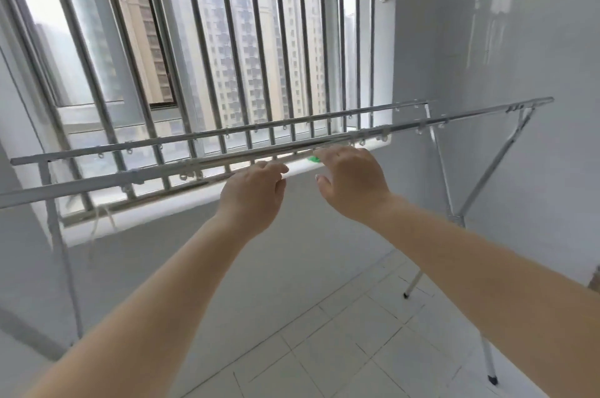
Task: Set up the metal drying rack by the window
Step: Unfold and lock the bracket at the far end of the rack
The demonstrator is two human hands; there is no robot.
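Observation:
The metal drying rack [422, 125] stands unfolded in front of the window [201, 50], with two long horizontal rails and crossed legs at its right end. Both my arms reach toward the near rail at its middle. My left hand [256, 190] hovers just under and in front of that rail, fingers loosely curled, holding nothing. My right hand [350, 180] is beside it to the right, palm down and fingers spread, right at the rail without gripping it. Small hanger rings hang along both rails.
A metal guard railing [292, 40] covers the window behind the rack. A white sill [162, 206] runs below it, with a small green object [313, 158] on it. White walls close in on the right [503, 40]. The floor is pale tile [324, 332].

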